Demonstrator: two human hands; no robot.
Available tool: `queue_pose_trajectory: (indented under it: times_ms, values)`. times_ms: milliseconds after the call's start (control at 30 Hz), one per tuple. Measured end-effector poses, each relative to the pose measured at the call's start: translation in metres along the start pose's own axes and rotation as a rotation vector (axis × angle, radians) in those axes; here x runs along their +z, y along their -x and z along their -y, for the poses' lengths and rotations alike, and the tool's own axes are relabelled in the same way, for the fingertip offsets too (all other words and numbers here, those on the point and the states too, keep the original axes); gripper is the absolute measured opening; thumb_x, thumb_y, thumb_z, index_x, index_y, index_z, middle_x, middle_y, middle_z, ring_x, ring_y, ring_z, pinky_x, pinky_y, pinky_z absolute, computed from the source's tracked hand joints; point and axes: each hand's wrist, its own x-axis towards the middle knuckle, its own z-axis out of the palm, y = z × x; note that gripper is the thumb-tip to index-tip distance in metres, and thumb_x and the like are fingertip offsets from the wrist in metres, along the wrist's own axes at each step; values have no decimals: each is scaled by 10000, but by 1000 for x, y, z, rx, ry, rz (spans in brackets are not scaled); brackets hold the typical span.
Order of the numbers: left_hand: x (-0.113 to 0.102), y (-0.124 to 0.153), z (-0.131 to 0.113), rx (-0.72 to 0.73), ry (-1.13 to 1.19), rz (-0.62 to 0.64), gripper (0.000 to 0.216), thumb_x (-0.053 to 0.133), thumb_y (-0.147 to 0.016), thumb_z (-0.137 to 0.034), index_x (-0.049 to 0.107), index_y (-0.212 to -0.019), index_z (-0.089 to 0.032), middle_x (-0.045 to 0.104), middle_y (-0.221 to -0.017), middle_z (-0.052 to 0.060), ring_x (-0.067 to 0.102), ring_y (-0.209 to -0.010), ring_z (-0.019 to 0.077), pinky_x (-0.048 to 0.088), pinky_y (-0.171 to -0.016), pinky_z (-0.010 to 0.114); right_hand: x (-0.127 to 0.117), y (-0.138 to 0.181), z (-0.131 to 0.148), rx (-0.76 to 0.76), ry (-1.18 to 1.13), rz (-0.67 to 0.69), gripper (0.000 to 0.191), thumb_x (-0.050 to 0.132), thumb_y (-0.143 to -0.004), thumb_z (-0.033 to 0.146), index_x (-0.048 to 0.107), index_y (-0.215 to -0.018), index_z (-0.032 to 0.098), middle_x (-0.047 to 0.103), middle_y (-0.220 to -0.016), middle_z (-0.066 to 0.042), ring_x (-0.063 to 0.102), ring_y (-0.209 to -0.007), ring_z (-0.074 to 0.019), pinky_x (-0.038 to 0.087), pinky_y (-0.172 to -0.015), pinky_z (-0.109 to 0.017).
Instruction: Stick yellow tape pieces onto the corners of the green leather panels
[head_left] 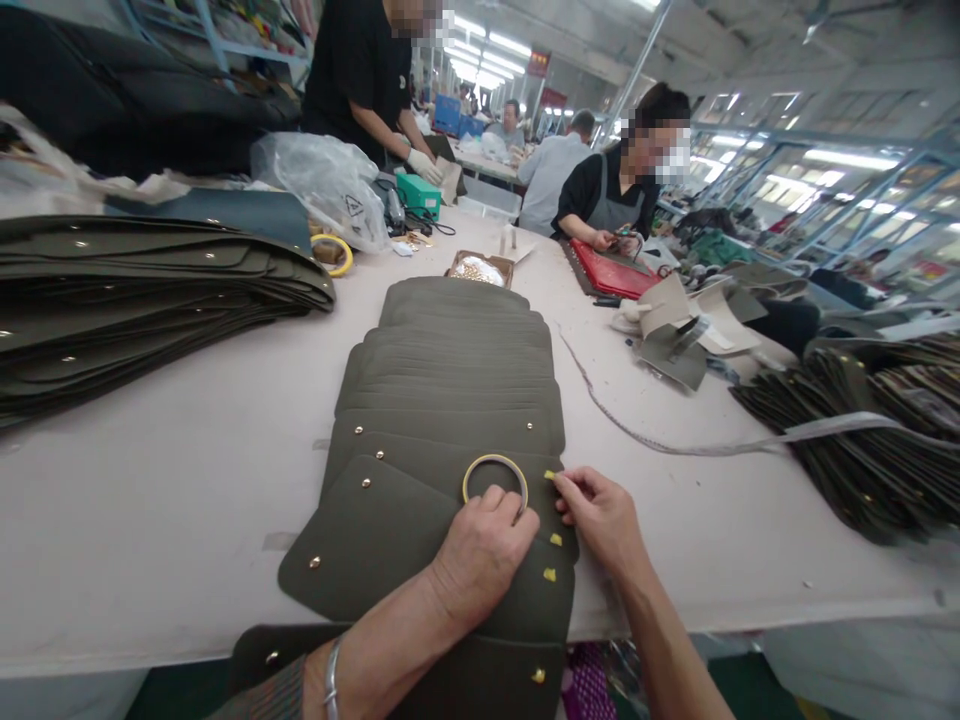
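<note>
A fanned row of dark olive leather panels [450,400] with small brass studs runs down the middle of the white table [150,500]. My left hand [480,555] rests fingers-curled on the nearest panels, holding a thin roll of yellowish tape [495,478] against the leather. My right hand [600,515] pinches a small yellow tab [550,476] at the right edge of a panel. Two more yellow tabs [553,557] sit on the panels below it.
A tall stack of the same panels [135,290] lies at the left, another pile [877,440] at the right with a grey strap [675,445] trailing across. A box of brass fittings [480,268], a plastic bag [330,185] and two other workers are at the far end.
</note>
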Motion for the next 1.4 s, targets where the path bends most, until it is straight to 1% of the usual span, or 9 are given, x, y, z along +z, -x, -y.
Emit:
queue_pose_trajectory:
  times_ms: [167, 367, 467, 667, 867, 1033, 1133, 1233, 1400]
  values:
    - [0, 1, -1, -9, 2, -14, 111, 456, -925, -160, 536, -852, -185, 550, -855, 42, 489, -793, 202, 473, -669, 317, 8, 2, 7, -189, 328, -102, 303, 526, -846, 425, 706, -768, 194, 714, -668, -59, 654, -594, -192, 475, -577, -282]
    - [0, -1, -2, -33, -44, -14, 112, 457, -900, -138, 523, -832, -199, 534, -798, 35, 484, -749, 223, 446, -651, 356, 10, -9, 12, -189, 400, -90, 256, 513, -836, 346, 690, -719, 203, 706, -655, -30, 630, -580, -167, 436, -585, -264]
    - [-2, 0, -2, -18, -43, -53, 131, 435, -900, -129, 528, -836, -195, 528, -780, 34, 484, -732, 218, 433, -657, 362, 3, -2, 16, -207, 393, -18, 242, 524, -832, 328, 681, -701, 199, 698, -654, -22, 618, -585, -163, 424, -573, -259]
    - [-17, 6, 7, 12, 143, -143, 201, 368, -954, -166, 568, -942, -183, 597, -813, 38, 552, -746, 180, 470, -687, 308, -8, 25, 20, -220, 344, 252, 201, 562, -825, 281, 678, -680, 205, 665, -594, 12, 597, -556, -149, 409, -518, -241]
    - [-30, 15, 17, 28, 337, -261, 262, 402, -963, -177, 526, -1193, -185, 695, -941, 44, 657, -816, 150, 537, -785, 278, -2, 40, 31, -391, 81, 49, 162, 580, -861, 268, 683, -961, 194, 719, -870, -46, 657, -748, -169, 519, -675, -269]
    - [-33, 20, 16, 11, 241, -255, 446, 404, -967, -202, 319, -1403, -158, 702, -1040, 82, 672, -776, 158, 549, -704, 280, 9, 52, 47, -658, 34, 101, 171, 533, -901, 174, 635, -1034, 205, 682, -974, -66, 632, -894, -171, 512, -793, -295]
    - [-31, 23, 14, 8, 192, -250, 410, 393, -970, -206, 345, -1374, -156, 702, -1031, 85, 661, -723, 160, 536, -678, 288, 15, 53, 49, -736, 89, 102, 174, 484, -915, 132, 617, -997, 209, 664, -922, -62, 619, -882, -170, 506, -782, -302]
    - [-31, 25, 12, -17, 205, -248, 336, 383, -969, -202, 404, -1301, -155, 703, -984, 73, 652, -710, 167, 518, -667, 295, 20, 53, 47, -794, 161, 55, 158, 474, -901, 110, 599, -909, 206, 642, -797, -33, 609, -759, -154, 495, -685, -273]
    - [-36, 27, 8, -73, 312, -159, 186, 366, -969, -182, 529, -1057, -189, 676, -832, 17, 641, -725, 157, 494, -668, 266, 24, 57, 44, -870, 227, -86, 147, 504, -852, 87, 594, -840, 203, 647, -731, -17, 612, -660, -133, 481, -618, -232]
